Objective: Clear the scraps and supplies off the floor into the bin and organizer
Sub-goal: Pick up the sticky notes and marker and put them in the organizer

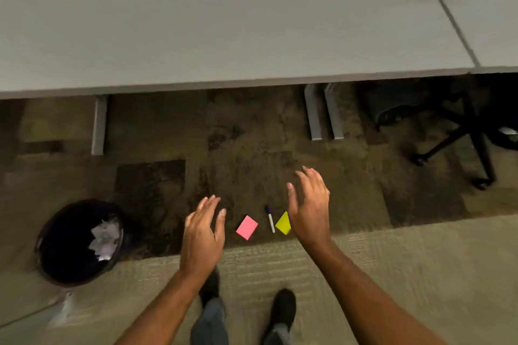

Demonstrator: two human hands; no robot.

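Hovering spread and empty, both: right hand (309,210) nearest, overlapping the yellow pad (283,223), pen (270,219) lying just left of it, long axis running away; pink pad (247,227) sitting between, closer to left hand (203,232); bin (80,241) far left

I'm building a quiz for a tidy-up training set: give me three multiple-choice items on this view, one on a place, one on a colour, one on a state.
1. Where does the marker lie?
A. inside the bin
B. on the desk
C. on the carpet between two sticky notes

2. What colour is the sticky note nearest the left hand?
A. pink
B. green
C. blue

3. What are the hands doing?
A. both open, holding nothing
B. left grips the marker
C. right holds crumpled paper

Answers:
C, it lies between the pink sticky note and the yellow sticky note.
A, pink is plain.
A, the right hand and the left spread empty above the floor.
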